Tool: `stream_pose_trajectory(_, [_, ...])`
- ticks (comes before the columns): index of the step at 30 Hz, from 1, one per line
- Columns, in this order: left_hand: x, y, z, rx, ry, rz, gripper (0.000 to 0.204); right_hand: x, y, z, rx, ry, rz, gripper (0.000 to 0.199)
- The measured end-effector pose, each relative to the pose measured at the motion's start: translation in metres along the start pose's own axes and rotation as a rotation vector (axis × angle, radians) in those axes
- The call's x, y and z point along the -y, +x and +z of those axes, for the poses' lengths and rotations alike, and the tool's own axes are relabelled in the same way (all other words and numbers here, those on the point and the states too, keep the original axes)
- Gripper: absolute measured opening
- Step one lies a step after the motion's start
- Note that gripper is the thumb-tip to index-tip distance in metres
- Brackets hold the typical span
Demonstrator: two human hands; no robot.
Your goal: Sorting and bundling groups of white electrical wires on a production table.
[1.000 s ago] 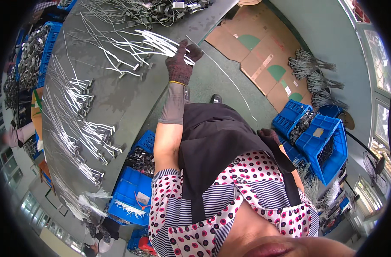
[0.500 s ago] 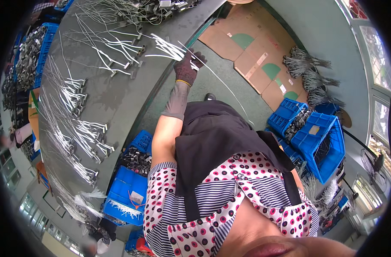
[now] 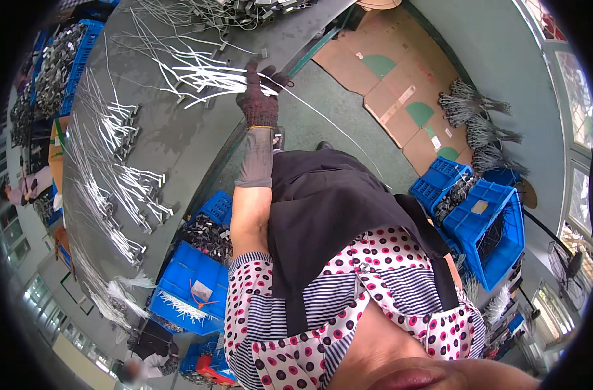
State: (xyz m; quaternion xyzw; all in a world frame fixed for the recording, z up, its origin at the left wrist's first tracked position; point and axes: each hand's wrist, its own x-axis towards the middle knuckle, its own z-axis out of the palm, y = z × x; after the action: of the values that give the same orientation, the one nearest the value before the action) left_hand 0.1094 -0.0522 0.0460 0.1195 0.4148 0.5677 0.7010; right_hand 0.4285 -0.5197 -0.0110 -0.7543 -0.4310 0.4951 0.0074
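Note:
My left hand (image 3: pixel 260 97), in a dark knitted glove with a grey sleeve, is closed round a bundle of white-sleeved wires (image 3: pixel 212 79) at the right edge of the grey table (image 3: pixel 173 140). The bundle's white ends point left, over other wires with small metal pieces lying there. One long white strand (image 3: pixel 329 116) trails from the hand down to the right, past the table edge. My right hand is out of sight; only a little of that arm shows beside the black apron (image 3: pixel 335 195).
Several wire bundles (image 3: pixel 124 195) with metal ends lie along the table's left part, and a heap of metal parts (image 3: pixel 264 10) at its far end. Blue crates (image 3: pixel 186 276) stand below the table and at right (image 3: pixel 488 221). Flattened cardboard (image 3: pixel 387 78) lies on the floor.
My left hand has moved left, carrying the white-sleeved wires from beyond the table edge over the wires on the table. The view has shifted slightly.

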Motion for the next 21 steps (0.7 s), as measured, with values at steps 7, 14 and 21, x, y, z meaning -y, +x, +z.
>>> stream_pose_trajectory(7, [0.000,-0.024,0.002,0.056,0.361,0.130,0.034,-0.042,0.030,0.013,-0.102,-0.062,-0.299,0.028])
stream_pose_trajectory(14, [0.016,-0.044,0.007,0.105,0.307,-0.166,0.028,0.109,0.064,-0.017,-0.055,0.264,-0.112,0.025])
stream_pose_trajectory(21, [0.050,-0.085,0.004,0.320,0.593,-0.328,0.026,0.210,0.105,-0.031,-0.274,0.166,-0.310,0.025])
